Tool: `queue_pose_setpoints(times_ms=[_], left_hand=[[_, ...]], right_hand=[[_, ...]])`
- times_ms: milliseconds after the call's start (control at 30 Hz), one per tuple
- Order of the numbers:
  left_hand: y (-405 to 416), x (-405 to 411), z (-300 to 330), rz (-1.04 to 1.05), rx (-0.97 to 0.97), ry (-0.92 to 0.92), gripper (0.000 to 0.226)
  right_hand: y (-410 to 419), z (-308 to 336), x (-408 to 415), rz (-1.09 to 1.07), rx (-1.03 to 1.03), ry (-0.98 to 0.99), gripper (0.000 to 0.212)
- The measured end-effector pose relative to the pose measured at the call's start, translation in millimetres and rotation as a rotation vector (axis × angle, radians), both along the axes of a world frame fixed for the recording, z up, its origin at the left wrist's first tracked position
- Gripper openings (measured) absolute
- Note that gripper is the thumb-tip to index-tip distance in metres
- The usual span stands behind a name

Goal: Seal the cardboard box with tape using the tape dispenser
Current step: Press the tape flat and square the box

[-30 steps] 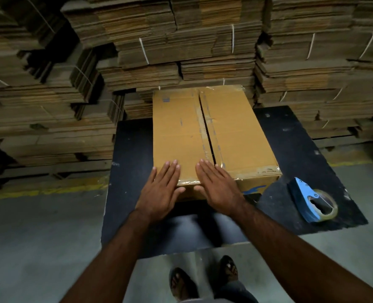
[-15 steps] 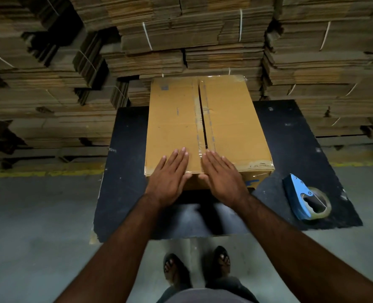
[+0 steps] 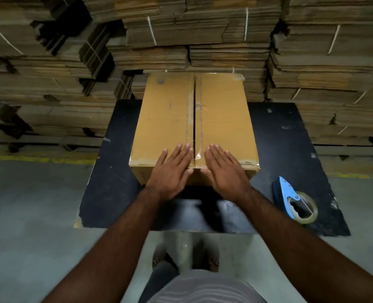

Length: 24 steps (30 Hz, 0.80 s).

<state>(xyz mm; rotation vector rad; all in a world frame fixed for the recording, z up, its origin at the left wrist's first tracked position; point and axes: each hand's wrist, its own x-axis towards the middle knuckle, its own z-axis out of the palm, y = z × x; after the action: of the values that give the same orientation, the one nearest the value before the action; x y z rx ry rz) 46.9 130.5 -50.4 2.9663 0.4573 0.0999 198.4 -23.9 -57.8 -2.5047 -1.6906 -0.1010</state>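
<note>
A brown cardboard box [image 3: 170, 119] stands on a black table [image 3: 290, 149], its two top flaps closed with a narrow dark gap down the middle. Clear tape runs along the seam and the near edge. My left hand [image 3: 171, 171] lies flat on the left flap at the near edge, fingers together and extended. My right hand [image 3: 224, 171] lies flat on the right flap, mirrored. Both thumbs hang over the box's front face. A blue tape dispenser [image 3: 291, 197] with a roll of clear tape lies on the table to the right of my right forearm, untouched.
Tall stacks of flattened, strapped cardboard [image 3: 203, 36] rise behind and beside the table. A grey concrete floor [image 3: 28, 215] with a yellow line [image 3: 17, 159] surrounds it. My feet [image 3: 159, 259] show under the table's near edge.
The two hands have stayed pressed on the near end of the flaps, now a little farther apart. The view has tilted, so the box sits lower in frame. The dispenser has not moved.
</note>
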Motion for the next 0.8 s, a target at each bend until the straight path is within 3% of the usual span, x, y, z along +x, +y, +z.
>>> queue_pose_setpoints(times_ms=[100,300,533,667,800], left_hand=[[-16.5,23.6,-3.0,-0.02,0.056,-0.036,0.059],[-11.2,21.8,-17.5,-0.103,0.201,0.078,0.062],[-31.8,41.4,-1.8,-0.073,0.066,0.024,0.063],[-37.7,58.0,-5.6,-0.031,0.15,0.097,0.067],[-31.8,55.5,-9.8,-0.122,0.216,0.15,0.066]], right_hand=[[-5.1,-0.2,13.2,-0.073,0.028,0.005,0.066],[-20.7,-9.9,21.5,0.012,-0.074,-0.096,0.069],[-38.3,0.4,38.2,-0.049,0.041,-0.043,0.066],[-45.4,-5.3,50.6,-0.044,-0.027,-0.086,0.065],[-58.9,-12.6,53.5,-0.023,-0.068,-0.143,0.065]])
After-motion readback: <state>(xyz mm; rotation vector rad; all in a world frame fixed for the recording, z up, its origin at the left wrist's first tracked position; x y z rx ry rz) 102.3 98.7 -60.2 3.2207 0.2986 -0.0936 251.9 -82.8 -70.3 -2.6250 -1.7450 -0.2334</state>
